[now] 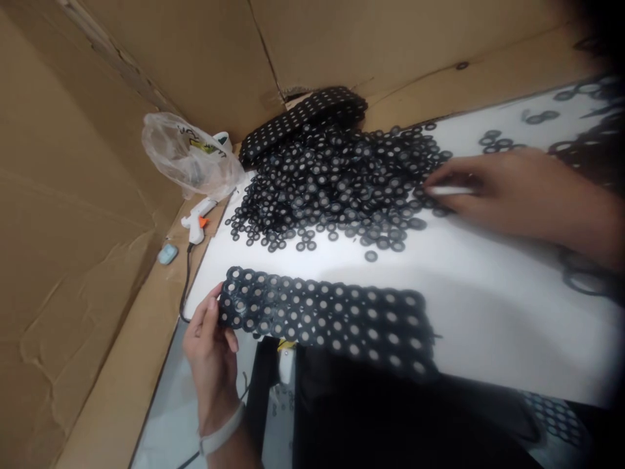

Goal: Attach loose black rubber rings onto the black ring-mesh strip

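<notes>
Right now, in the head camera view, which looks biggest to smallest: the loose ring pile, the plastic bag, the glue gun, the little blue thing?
1. Loose ring pile
2. Plastic bag
3. Glue gun
4. Little blue thing

All lie at a similar distance, so the order seems safe.

On the table (488, 306) we see the loose rings (336, 189) behind the joined strip (322, 319); the glue gun (198, 221) lies left of them, beside the bag (188, 153).
</notes>
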Motion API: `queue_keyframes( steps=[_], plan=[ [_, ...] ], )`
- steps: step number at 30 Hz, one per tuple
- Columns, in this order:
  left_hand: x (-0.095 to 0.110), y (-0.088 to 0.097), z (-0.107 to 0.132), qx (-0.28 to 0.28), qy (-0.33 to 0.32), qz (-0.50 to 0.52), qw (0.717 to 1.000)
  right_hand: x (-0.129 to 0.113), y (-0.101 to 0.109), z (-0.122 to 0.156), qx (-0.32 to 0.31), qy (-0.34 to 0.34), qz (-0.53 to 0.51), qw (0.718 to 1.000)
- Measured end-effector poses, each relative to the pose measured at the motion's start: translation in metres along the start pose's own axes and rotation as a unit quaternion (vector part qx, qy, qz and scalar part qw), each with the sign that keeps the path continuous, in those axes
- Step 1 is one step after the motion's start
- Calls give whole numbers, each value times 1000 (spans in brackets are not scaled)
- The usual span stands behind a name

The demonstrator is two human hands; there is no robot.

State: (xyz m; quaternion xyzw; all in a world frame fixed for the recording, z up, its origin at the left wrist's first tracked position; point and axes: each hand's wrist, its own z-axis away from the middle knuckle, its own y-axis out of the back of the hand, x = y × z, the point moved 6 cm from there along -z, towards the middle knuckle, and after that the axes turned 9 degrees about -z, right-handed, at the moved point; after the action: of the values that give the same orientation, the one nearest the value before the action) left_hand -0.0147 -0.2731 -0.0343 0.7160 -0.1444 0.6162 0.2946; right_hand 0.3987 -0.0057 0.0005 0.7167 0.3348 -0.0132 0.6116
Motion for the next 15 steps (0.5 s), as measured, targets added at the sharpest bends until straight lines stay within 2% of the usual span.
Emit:
queue_keyframes(
  steps=[8, 15],
  plan=[
    [-3, 1, 0, 0, 17, 41, 999, 0, -1, -2, -25, -29, 8, 999],
    [-6, 1, 0, -14, 11, 28, 999, -3, 0, -2, -43, -67, 15, 997]
  ],
)
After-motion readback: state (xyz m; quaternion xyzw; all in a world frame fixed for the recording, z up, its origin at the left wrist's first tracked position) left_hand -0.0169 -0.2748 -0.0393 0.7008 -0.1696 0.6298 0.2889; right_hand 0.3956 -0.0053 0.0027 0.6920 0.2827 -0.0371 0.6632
